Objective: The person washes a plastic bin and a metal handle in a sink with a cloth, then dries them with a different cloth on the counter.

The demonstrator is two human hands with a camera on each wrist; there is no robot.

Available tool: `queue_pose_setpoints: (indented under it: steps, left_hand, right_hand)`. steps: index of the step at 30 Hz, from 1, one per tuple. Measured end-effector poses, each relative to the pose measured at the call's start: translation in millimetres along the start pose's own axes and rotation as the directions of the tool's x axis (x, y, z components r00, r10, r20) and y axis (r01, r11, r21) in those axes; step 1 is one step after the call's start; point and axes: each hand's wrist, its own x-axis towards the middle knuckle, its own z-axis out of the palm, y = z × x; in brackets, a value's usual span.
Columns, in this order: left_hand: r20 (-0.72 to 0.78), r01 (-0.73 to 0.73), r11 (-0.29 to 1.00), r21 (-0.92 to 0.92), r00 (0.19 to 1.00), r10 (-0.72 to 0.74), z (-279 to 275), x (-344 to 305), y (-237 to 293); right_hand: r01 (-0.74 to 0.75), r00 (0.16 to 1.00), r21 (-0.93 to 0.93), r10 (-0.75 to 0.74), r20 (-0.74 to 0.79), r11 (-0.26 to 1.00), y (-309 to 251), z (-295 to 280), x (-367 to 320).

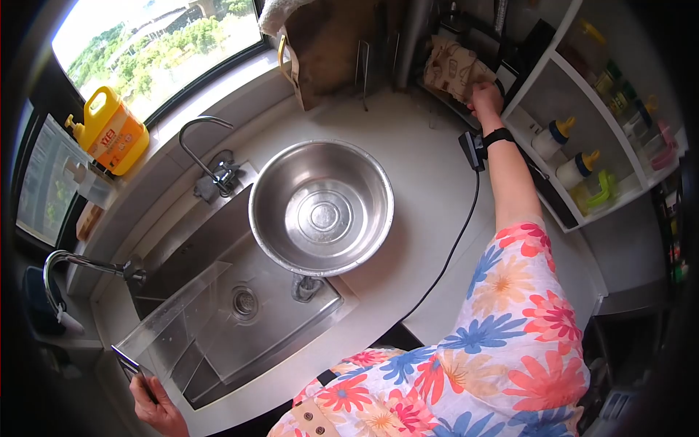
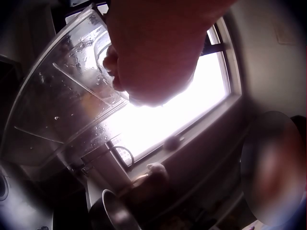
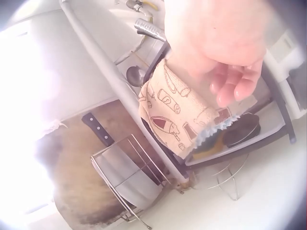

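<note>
My left hand [image 1: 156,408] curls round the near left edge of a clear plastic bin [image 1: 191,320] that slants over the steel sink [image 1: 251,349]. In the left wrist view the hand [image 2: 156,57] covers its grip on the clear bin [image 2: 57,91], which has water drops on it. At the back right, my right hand [image 1: 486,100] grips a beige printed cloth [image 1: 455,69]. The right wrist view has the hand [image 3: 220,43] with fingers curled at the cloth [image 3: 172,112], which lies across a dark-rimmed rack [image 3: 230,155]. Part of that grip is hidden.
A large steel basin [image 1: 320,211] stands beside the sink, by a curved faucet [image 1: 196,146]. A yellow jug [image 1: 113,135] sits on the windowsill. Bottles [image 1: 575,171] stand in the white shelf at right. A cleaver [image 3: 122,167] rests in a wire holder [image 3: 139,179].
</note>
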Motion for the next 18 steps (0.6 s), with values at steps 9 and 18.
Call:
queue_pose_setpoints:
  steps: [9, 18]
  left_hand:
    - [-0.014, -0.034, 0.998, -0.052, 0.999, 0.033, 5.1, 1.3, 1.9]
    - [0.001, -0.036, 0.999, -0.031, 0.999, 0.036, 4.0, -2.0, 0.1]
  right_hand:
    - [-0.047, 0.997, 0.037, 0.045, 0.056, 0.998, -2.9, -11.4, -2.5]
    - [-0.075, 0.982, 0.678, -0.062, 0.176, 0.731, -26.2, -50.4, 37.0]
